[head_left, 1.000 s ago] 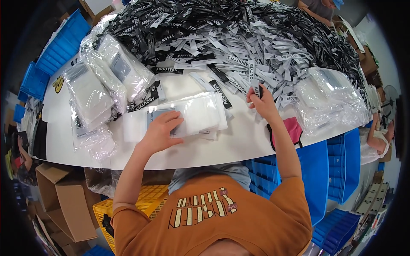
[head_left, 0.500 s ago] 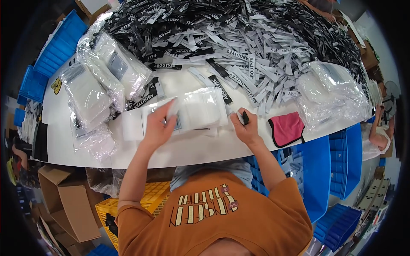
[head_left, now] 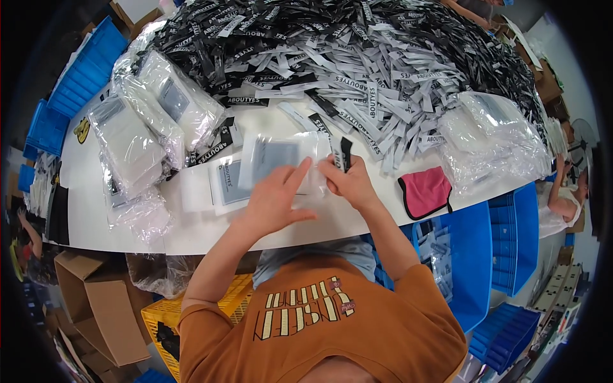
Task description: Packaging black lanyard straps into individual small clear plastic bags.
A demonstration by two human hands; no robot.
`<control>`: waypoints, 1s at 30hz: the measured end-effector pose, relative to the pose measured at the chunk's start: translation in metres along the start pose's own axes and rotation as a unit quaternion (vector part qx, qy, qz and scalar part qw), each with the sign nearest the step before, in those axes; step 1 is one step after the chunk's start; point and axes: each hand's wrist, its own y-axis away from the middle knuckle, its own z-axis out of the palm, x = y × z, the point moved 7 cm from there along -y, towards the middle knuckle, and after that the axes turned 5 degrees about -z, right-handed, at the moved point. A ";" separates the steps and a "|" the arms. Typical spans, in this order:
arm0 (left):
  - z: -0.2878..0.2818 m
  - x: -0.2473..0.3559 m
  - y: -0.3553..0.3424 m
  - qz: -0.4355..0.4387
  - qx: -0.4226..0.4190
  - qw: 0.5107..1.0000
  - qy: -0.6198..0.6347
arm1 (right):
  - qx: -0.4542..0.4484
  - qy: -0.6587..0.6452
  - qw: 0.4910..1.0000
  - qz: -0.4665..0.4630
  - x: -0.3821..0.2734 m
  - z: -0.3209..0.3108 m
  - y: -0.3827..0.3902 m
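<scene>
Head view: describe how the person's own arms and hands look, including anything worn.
The left hand and right hand are ungloved; no watch or bracelet shows on either wrist. Plain rust-orange short sleeves end near the elbows, leaving the forearms bare.

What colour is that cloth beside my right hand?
The cloth is pink, edged in black; head view shows it.

A broad white table (head_left: pixel 89 214) is brightly lit. Beneath its right edge, large bright-blue plastic bins (head_left: pixel 474 268) are set, with a dark-blue ribbed plastic crate (head_left: pixel 504 337) placed at the lower right. Pale grey floor (head_left: pixel 536 265) is exposed nearby. At the lower left, a yellow latticed plastic crate (head_left: pixel 159 313) is flanked by an open brown cardboard box (head_left: pixel 113 309). Blue plastic tubs (head_left: pixel 89 73) are seen beyond the table's left side.
</scene>
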 end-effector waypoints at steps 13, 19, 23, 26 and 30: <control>0.008 -0.048 0.004 -0.293 0.005 0.852 0.434 | -0.020 0.380 0.816 -0.435 -0.065 0.058 0.011; 0.009 -0.086 -0.007 -0.179 0.066 0.905 0.381 | -0.026 0.511 0.728 -0.455 -0.077 0.082 0.020; 0.007 -0.104 -0.016 -0.253 0.093 0.924 0.273 | -0.031 0.486 0.747 -0.453 -0.069 0.081 0.017; -0.002 -0.071 -0.024 -0.216 0.006 0.914 0.344 | -0.011 0.417 0.780 -0.466 -0.079 0.073 0.019; -0.054 -0.032 -0.040 0.016 0.192 0.981 -0.027 | 0.074 0.436 0.768 -0.464 -0.076 0.046 -0.002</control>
